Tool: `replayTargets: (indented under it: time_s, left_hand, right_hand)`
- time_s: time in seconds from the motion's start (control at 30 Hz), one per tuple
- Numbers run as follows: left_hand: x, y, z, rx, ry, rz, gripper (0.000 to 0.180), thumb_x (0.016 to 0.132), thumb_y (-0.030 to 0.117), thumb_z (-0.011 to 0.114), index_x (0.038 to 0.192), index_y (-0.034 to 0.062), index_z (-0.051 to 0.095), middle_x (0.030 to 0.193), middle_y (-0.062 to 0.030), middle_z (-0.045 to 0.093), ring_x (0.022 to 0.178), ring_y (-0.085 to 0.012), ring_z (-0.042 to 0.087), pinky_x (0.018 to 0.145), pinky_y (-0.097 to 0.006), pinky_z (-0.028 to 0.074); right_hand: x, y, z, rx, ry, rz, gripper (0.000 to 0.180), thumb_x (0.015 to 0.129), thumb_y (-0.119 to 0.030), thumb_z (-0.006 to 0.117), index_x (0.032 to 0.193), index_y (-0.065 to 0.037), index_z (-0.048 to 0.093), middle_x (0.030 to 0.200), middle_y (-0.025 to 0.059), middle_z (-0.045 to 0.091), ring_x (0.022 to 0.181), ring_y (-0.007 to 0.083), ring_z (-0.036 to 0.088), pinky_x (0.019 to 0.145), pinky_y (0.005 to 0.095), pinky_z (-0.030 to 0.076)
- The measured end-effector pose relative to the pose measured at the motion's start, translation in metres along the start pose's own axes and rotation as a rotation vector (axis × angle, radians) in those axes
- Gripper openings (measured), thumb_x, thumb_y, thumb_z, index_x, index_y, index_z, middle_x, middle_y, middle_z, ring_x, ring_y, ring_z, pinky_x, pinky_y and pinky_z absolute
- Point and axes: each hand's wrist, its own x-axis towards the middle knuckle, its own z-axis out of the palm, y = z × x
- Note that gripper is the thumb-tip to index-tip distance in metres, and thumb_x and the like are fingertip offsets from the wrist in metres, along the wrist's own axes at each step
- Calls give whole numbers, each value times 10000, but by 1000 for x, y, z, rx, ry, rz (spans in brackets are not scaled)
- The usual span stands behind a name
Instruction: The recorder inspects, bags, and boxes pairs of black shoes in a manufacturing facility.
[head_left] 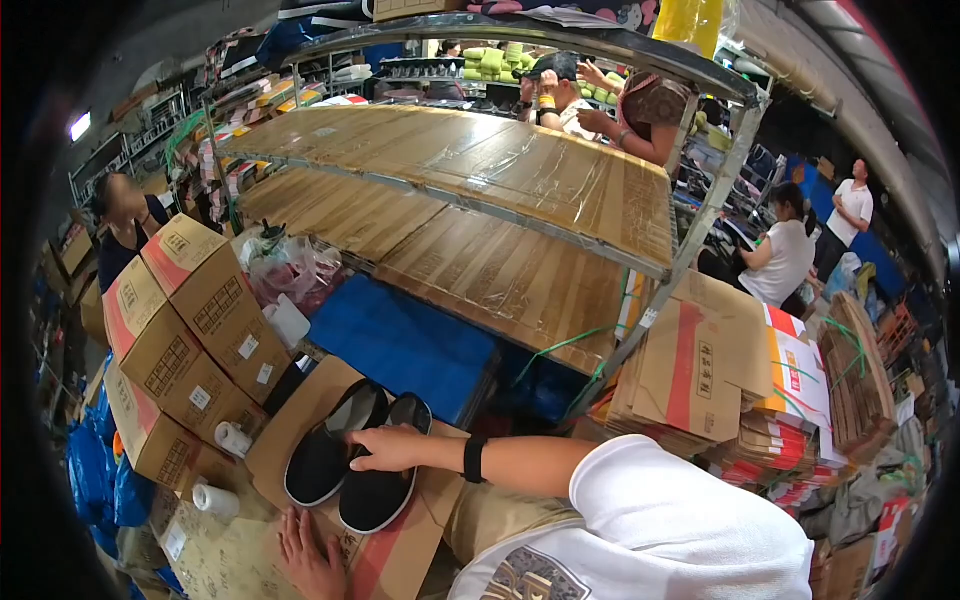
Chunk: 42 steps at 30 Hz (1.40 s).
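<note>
Two black slip-on shoes lie side by side, soles down, on a flat brown cardboard sheet in front of me. My right hand, with a black band on the wrist, reaches in from the right and grips the pair where the two shoes meet. My left hand lies flat with its fingers spread on the cardboard just below the shoes and holds nothing.
Brown cartons are stacked at the left, with two white rolls beside them. A blue board lies under a metal rack of cardboard sheets. Flat cartons are piled at the right. Several people stand behind and around.
</note>
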Motion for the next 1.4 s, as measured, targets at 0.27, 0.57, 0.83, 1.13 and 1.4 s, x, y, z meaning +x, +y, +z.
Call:
replayTargets:
  time_s: [0.27,0.57,0.83,1.13,1.4]
  left_hand:
    - [0,8,-3,3,1,-10,575,867,251,585,1397,56,483,1493,-159,436,1396,-348,378,1162,-503,239]
    - [0,5,-3,2,8,9,575,874,280,583,1394,51,492,1488,-166,439,1388,-350,388,1163,-504,241]
    - [0,5,-3,17,12,-1,579,868,283,590,1392,55,495,1485,-164,443,1392,-350,386,1165,-501,242]
    - [0,5,-4,4,5,0,590,856,255,605,1400,62,481,1497,-155,430,1410,-345,361,1169,-492,236]
    - [-1,4,-3,2,0,-8,587,856,255,594,1398,59,479,1503,-160,422,1412,-349,357,1170,-493,233]
  right_hand:
    - [-6,-6,-8,16,-21,37,538,914,-432,586,1343,-118,505,1199,207,662,1146,376,619,935,492,478]
    - [-6,-6,-5,1,-18,31,535,920,-440,577,1339,-115,505,1195,209,662,1139,379,624,920,505,485]
    - [-5,-6,-3,3,-8,34,527,917,-434,587,1328,-115,505,1189,203,666,1139,378,623,921,506,484]
    - [-9,-11,-7,12,-12,49,523,917,-432,588,1323,-113,506,1204,200,660,1155,377,613,935,504,478]
    - [-12,-15,-9,2,-15,48,539,922,-431,581,1346,-110,492,1232,199,649,1171,373,607,940,502,479]
